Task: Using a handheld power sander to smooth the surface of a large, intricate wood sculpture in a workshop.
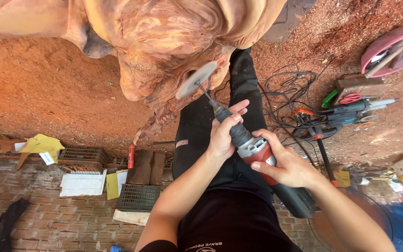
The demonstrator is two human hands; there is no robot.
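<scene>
Here, from the head camera, a long power grinder [257, 151] lies slantwise across the person's lap, its long axis running from lower right to upper left, the working end pointing up and away toward a big reddish wood carving [164, 42]. At the tip a thin disc [196, 79], blurred to a pale grey oval, sits on a slim metal shaft and meets the carving's knobbly lower edge. The left hand [225, 133] has its fingers closed around the dark ribbed neck, the right hand [288, 163] has its fingers wrapped round the red and silver body; behind it the black rear housing slopes down to the right. The wood looks smooth and waxy above, rough and pitted where the disc touches. Red sawdust [47, 93] covers the ground; tangled black cables [285, 93] and another power tool [346, 112] lie to the right, well apart.
</scene>
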